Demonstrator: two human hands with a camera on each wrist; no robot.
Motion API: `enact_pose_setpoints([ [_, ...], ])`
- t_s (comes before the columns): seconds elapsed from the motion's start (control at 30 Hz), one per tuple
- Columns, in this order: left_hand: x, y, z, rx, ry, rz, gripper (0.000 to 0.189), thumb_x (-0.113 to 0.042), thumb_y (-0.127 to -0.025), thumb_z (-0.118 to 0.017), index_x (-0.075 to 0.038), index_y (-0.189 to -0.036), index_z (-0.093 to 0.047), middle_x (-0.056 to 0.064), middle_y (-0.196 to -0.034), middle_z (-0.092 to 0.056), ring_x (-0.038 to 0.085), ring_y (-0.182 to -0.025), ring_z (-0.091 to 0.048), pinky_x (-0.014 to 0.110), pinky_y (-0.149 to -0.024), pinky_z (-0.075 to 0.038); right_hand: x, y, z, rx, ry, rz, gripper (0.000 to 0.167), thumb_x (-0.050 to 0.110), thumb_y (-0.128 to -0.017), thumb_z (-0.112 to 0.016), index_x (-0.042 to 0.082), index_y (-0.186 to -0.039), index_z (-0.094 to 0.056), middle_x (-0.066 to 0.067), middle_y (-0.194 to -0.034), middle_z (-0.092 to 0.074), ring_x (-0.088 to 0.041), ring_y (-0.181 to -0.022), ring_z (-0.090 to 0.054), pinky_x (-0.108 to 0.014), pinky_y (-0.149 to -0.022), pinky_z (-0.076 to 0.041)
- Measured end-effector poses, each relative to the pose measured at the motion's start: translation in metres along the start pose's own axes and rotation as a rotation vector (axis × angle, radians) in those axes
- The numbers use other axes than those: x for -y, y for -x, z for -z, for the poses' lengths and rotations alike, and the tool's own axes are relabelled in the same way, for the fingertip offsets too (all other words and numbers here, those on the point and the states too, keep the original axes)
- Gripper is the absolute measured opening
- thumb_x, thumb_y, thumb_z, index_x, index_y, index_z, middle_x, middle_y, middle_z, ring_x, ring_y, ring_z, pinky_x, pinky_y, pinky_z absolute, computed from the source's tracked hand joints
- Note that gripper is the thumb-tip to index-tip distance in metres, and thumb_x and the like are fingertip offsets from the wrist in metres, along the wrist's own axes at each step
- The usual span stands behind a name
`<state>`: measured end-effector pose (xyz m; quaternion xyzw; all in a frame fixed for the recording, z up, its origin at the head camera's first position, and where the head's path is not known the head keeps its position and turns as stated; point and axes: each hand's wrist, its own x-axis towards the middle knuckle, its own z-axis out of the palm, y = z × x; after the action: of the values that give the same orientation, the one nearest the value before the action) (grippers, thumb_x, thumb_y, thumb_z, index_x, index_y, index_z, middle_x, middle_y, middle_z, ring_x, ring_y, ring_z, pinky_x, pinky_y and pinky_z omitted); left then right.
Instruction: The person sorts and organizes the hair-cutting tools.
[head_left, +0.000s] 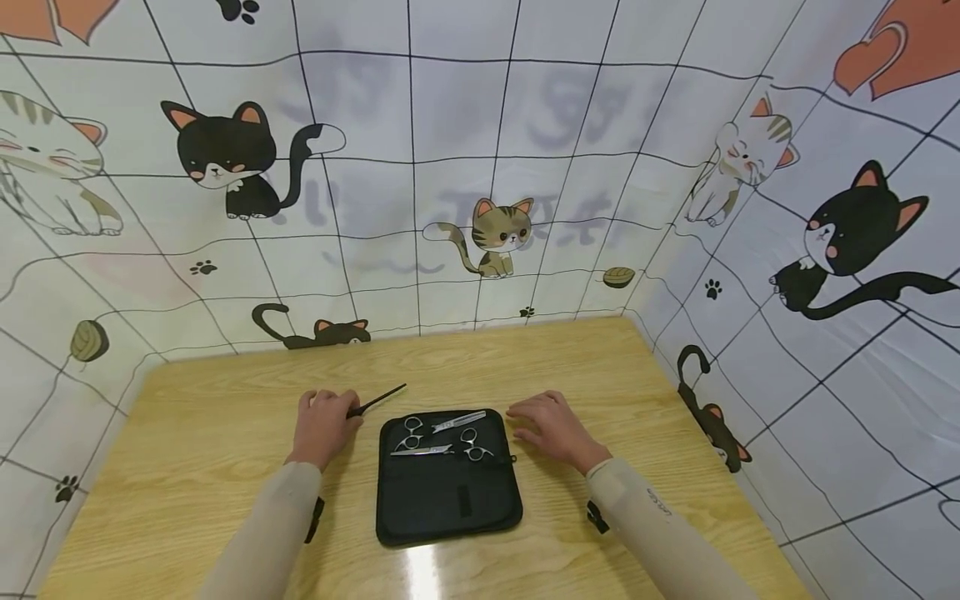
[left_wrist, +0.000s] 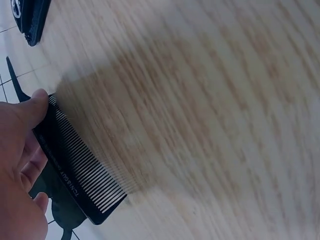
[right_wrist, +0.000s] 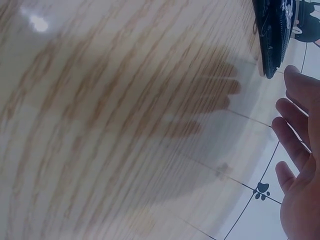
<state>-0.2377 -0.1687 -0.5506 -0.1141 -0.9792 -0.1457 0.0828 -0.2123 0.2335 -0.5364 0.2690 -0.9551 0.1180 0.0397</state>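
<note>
Centrally, on a pale wood-grain table (head_left: 585, 367), a black case (head_left: 416, 504) is laid open, with two pairs of silver scissors set in its twelve o'clock half. By the upper scissors (head_left: 459, 421), blades are pointed between two and three o'clock, finger rings to nine; by the lower scissors (head_left: 422, 451), blades are pointed to nine o'clock, finger rings to three. At ten o'clock from the case, a black comb (left_wrist: 80, 160) is pinched by the left hand (head_left: 324, 425), the thumb pressed on its spine and fingers curled behind. Its thin tail is aimed at two o'clock in the head view; whether the table is touched by the comb cannot be told. Along the comb, fine teeth and small pale lettering are shown in the left wrist view. At two o'clock from the case, just beside its edge, the right hand (head_left: 555, 429) is held with fingers loosely parted and slightly bent. Both forearms are covered by beige sleeves (head_left: 648, 517). Beyond, at twelve o'clock, a white wall covering (head_left: 450, 108) is printed with grid lines and cartoon cats.
</note>
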Motion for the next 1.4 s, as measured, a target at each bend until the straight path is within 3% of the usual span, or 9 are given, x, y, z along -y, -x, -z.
enact_pose_setpoints([
  [0.43,-0.005,0.003,0.016,0.003,0.045,-0.087,0.010,-0.023,-0.083,-0.077,-0.020,-0.090,-0.069,-0.001,-0.088,-0.073,0.030,-0.103,-0.062,0.058,-0.103,-0.034,0.002,-0.003,0.003,-0.021,0.014,0.021,0.033,0.029,-0.088,-0.073,0.019,-0.119,-0.070,0.002,-0.122,-0.070,-0.017,-0.113,-0.064,-0.049,-0.103,-0.039],
  [0.73,-0.016,0.003,0.031,0.003,0.076,-0.133,0.010,-0.024,-0.081,-0.079,-0.021,-0.089,-0.074,-0.007,-0.082,-0.074,0.030,-0.108,-0.060,0.056,-0.102,-0.036,0.005,-0.004,0.003,-0.018,0.008,0.023,0.035,0.029,-0.088,-0.073,0.020,-0.121,-0.069,0.002,-0.123,-0.069,-0.018,-0.114,-0.063,-0.049,-0.104,-0.038],
  [0.87,-0.019,0.004,0.035,0.049,0.111,-0.156,0.008,-0.023,-0.081,-0.078,-0.023,-0.088,-0.074,-0.010,-0.080,-0.072,0.028,-0.105,-0.060,0.059,-0.103,-0.035,0.008,-0.005,0.004,-0.012,0.010,0.025,0.035,0.029,-0.087,-0.073,0.020,-0.120,-0.069,0.003,-0.122,-0.070,-0.018,-0.114,-0.063,-0.049,-0.104,-0.038],
  [1.17,-0.033,0.012,0.044,0.222,0.123,-0.207,0.007,-0.023,-0.083,-0.076,-0.023,-0.090,-0.074,-0.013,-0.081,-0.070,0.024,-0.102,-0.059,0.061,-0.102,-0.036,0.012,-0.002,0.002,0.010,0.015,0.028,0.037,0.031,-0.087,-0.073,0.020,-0.122,-0.069,0.003,-0.121,-0.070,-0.018,-0.114,-0.063,-0.049,-0.104,-0.039],
  [1.4,-0.043,0.019,0.049,0.275,0.114,-0.252,0.006,-0.022,-0.083,-0.077,-0.022,-0.088,-0.075,-0.015,-0.079,-0.069,0.017,-0.094,-0.058,0.058,-0.102,-0.038,0.013,-0.002,0.000,-0.003,0.026,0.028,0.038,0.031,-0.086,-0.074,0.020,-0.122,-0.069,0.003,-0.121,-0.070,-0.019,-0.114,-0.063,-0.049,-0.103,-0.039],
])
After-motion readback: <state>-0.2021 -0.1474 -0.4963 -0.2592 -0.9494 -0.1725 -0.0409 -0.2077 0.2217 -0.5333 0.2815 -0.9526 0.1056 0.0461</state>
